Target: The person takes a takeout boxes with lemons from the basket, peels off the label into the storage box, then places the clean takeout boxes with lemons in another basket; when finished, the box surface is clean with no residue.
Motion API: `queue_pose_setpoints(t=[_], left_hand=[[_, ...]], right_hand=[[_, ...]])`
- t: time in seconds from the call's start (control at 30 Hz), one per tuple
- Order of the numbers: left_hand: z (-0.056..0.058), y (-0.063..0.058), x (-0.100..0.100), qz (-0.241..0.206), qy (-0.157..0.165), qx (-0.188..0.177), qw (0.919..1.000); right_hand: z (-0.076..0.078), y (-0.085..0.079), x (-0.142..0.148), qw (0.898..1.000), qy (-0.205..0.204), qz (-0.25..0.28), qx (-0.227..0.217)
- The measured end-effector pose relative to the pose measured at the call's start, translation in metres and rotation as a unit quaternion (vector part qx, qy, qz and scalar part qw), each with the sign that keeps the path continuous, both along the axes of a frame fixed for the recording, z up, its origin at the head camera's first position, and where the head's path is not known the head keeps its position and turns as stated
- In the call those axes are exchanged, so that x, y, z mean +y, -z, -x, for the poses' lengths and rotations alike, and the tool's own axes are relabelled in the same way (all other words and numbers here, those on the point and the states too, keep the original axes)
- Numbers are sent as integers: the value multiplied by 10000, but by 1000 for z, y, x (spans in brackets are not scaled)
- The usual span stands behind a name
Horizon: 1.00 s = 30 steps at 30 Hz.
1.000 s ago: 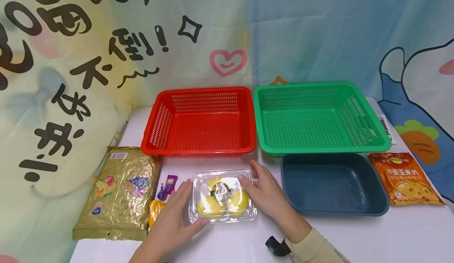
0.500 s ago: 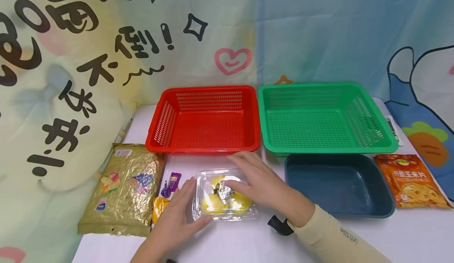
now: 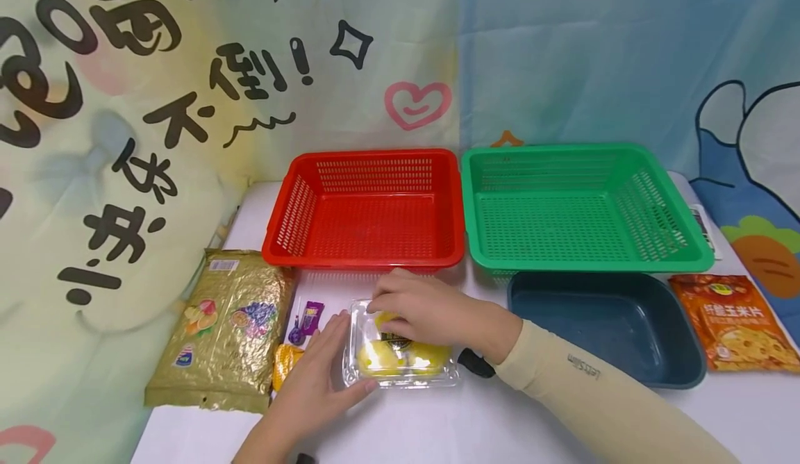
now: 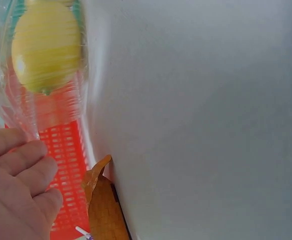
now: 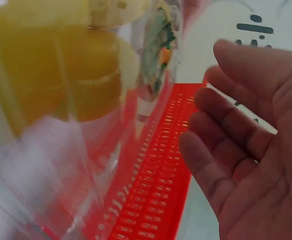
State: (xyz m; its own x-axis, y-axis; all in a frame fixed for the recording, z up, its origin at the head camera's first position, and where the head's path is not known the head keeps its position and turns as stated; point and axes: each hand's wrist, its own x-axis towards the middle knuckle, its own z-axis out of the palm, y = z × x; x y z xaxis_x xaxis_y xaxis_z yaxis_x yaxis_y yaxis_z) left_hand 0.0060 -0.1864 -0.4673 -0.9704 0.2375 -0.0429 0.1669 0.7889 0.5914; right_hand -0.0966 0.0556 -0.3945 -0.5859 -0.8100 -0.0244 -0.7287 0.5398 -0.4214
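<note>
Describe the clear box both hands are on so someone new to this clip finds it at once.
Start at the red basket at the back of the white table. Directly in front of it sits the clear plastic box, between the left hand and right hand. It alone is see-through, showing yellow pieces inside.

Bright, even light fills the head view, which is sharp, with soft shadows under the red basket [image 3: 365, 208] on the table [image 3: 437, 429]. Both wrist views are blurred close up; the clear box [image 5: 60, 100] smears with glare.
</note>
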Motion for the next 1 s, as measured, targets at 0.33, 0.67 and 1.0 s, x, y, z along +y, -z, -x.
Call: queue_pose_setpoints(t=[0.33, 0.67, 1.0], left_hand=[[1, -1, 1, -14, 8, -52, 10000], [3, -3, 0, 23, 5, -225, 9997], [3, -3, 0, 17, 8, -199, 9998]], right_hand=[[4, 15, -7, 9959, -810, -190, 360], [5, 19, -6, 9938, -954, -49, 569], [5, 21, -6, 9952, -873, 55, 428]])
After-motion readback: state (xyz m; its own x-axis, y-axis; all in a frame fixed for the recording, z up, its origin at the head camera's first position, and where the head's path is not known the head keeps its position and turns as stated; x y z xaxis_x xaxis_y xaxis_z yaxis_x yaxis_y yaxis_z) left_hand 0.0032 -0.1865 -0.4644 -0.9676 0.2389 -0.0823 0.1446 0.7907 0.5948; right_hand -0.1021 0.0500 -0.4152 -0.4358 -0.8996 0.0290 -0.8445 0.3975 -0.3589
